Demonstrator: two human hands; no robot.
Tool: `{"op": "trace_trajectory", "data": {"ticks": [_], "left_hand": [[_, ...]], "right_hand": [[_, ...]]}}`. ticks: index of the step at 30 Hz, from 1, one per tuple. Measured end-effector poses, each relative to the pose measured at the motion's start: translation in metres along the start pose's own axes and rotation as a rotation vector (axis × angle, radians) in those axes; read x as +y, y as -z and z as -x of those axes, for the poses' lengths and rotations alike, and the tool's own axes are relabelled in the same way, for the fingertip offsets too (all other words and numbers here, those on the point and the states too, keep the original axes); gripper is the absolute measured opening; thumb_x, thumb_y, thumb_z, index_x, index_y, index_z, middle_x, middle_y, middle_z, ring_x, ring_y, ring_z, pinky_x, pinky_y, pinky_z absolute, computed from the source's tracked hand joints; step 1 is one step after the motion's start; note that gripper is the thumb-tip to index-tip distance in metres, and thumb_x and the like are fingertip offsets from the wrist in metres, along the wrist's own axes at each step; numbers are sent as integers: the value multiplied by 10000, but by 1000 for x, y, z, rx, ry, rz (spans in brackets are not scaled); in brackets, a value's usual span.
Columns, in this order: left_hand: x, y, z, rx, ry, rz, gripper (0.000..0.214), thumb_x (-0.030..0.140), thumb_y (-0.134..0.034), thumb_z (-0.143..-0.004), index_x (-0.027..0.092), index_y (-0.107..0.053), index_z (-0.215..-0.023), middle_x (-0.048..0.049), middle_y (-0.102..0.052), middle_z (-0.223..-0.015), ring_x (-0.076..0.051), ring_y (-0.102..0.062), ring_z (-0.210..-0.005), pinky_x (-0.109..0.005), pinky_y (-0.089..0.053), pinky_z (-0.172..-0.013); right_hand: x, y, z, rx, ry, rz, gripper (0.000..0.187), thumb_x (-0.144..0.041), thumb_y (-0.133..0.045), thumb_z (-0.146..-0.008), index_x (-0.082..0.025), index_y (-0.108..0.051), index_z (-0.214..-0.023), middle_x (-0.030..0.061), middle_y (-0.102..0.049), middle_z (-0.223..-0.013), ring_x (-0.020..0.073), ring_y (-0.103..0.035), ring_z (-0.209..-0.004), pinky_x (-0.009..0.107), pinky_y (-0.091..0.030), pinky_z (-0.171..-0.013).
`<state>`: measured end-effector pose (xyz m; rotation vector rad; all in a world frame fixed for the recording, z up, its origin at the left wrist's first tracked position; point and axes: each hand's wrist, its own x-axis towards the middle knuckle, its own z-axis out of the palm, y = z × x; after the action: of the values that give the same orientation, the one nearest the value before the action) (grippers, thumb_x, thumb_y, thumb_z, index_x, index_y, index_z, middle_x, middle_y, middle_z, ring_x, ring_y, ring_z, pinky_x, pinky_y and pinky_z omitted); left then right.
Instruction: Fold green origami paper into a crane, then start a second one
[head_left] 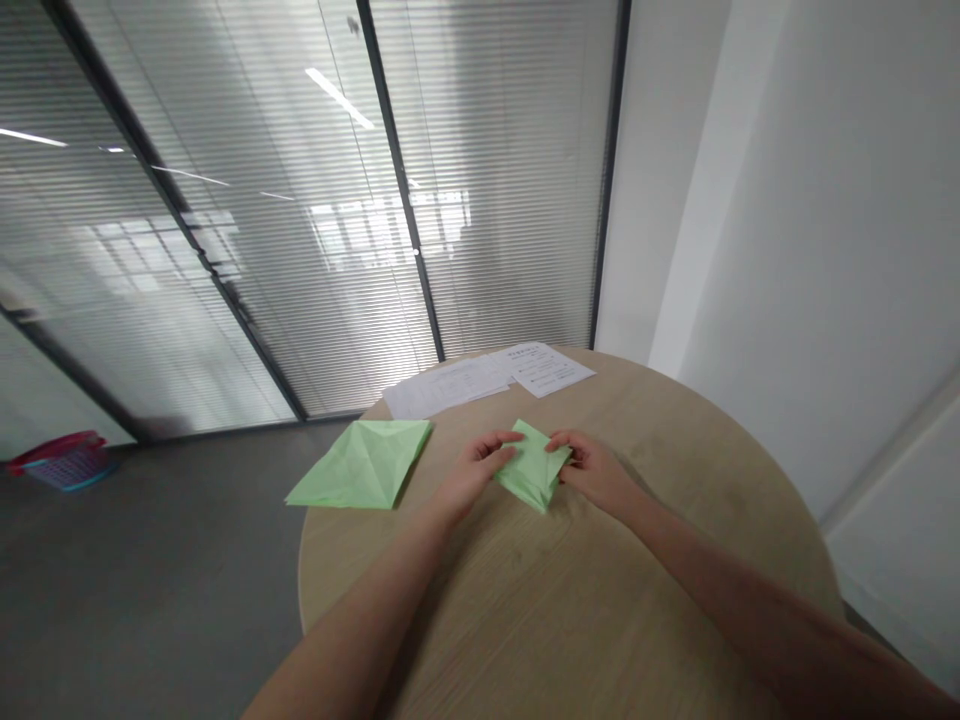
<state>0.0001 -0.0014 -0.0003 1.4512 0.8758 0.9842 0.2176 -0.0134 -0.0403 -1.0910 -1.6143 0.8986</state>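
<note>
A small folded piece of light green paper is held between my two hands over the round wooden table. My left hand pinches its left edge, thumb and fingers closed on it. On the opposite side, my right hand grips the right edge with the thumb on top and the fingers curled partly underneath. The folded paper has a pointed top and bottom, with layers showing at its lower tip. A larger creased green sheet lies to the left, its corner overhanging the table edge.
White printed sheets lie at the far side of the round table. Behind it stand glass panels with blinds, and a white wall rises at the right. A red and blue basket sits on the floor at the left.
</note>
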Motion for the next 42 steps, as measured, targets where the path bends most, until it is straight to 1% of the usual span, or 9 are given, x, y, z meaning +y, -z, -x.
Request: {"op": "trace_trajectory", "data": {"ticks": [6, 11, 16, 19, 22, 26, 30, 38, 42], "left_hand": [[4, 2, 7, -132, -68, -7, 521, 477, -735, -765, 166, -662, -1177, -73, -684, -1030, -204, -601, -882, -333, -449, -830], [7, 1, 7, -206, -104, -104, 520, 348, -768, -738, 197, -623, -1214, -75, -660, -1147, -244, -588, -1015, -380, -438, -911], [3, -5, 3, -130, -130, -177, 389, 261, -659, -777, 190, -646, -1159, -81, -669, -1165, -240, -602, -1011, -376, -455, -895], [0, -7, 2, -46, -91, -242, 301, 344, -588, -845, 174, -683, -1074, -60, -707, -1017, -239, -619, -914, -362, -475, -829], [-1, -8, 2, 7, -26, -283, 346, 443, -529, -885, 150, -704, -942, -54, -710, -870, -237, -621, -818, -351, -484, -762], [0, -8, 2, 45, -54, -257, 375, 449, -519, -897, 145, -692, -1033, -83, -722, -1013, -254, -639, -911, -378, -494, -845], [4, -8, 3, 94, -69, -259, 368, 424, -512, -907, 134, -669, -1069, -109, -713, -1089, -265, -640, -974, -393, -496, -887], [7, -10, 7, 116, -62, -400, 365, 472, -483, -914, 149, -642, -973, -75, -719, -960, -249, -645, -897, -364, -524, -801], [7, -10, 7, 83, -106, -494, 370, 477, -441, -932, 166, -628, -1007, -80, -713, -1017, -250, -650, -935, -388, -516, -866]], "right_hand": [[-2, 2, 0, 49, 39, -14, 204, -167, -588, -703, -240, -603, -893, 42, -651, -1084, 183, -645, -878, 296, -514, -732], [-9, 2, 1, 94, -7, 5, 141, -280, -618, -748, -241, -607, -883, 25, -673, -916, 184, -639, -769, 298, -489, -679], [-17, 0, 4, 94, -59, 7, 177, -380, -636, -786, -238, -606, -887, 10, -662, -780, 187, -625, -680, 292, -468, -619], [-19, -3, 5, 57, -59, -61, 201, -410, -629, -803, -237, -593, -900, 16, -672, -799, 185, -634, -686, 290, -474, -620], [-21, -6, 7, 23, -57, -99, 229, -403, -646, -807, -235, -589, -952, 15, -670, -803, 177, -630, -686, 285, -477, -627], [-25, -6, 12, -60, -45, -195, 310, -452, -625, -839, -233, -616, -1059, 20, -668, -805, 187, -634, -723, 299, -500, -656], [-27, -5, 13, -75, -104, -333, 407, -544, -489, -910, -242, -656, -1126, 65, -691, -1009, 213, -650, -849, 341, -537, -709], [-22, -7, 11, -133, -104, -357, 446, -481, -646, -830, -246, -642, -1209, 55, -727, -1007, 215, -671, -858, 369, -527, -797], [-19, -9, 11, -158, -88, -362, 462, -464, -673, -822, -236, -629, -1221, 60, -741, -996, 222, -686, -889, 385, -520, -845]]}}
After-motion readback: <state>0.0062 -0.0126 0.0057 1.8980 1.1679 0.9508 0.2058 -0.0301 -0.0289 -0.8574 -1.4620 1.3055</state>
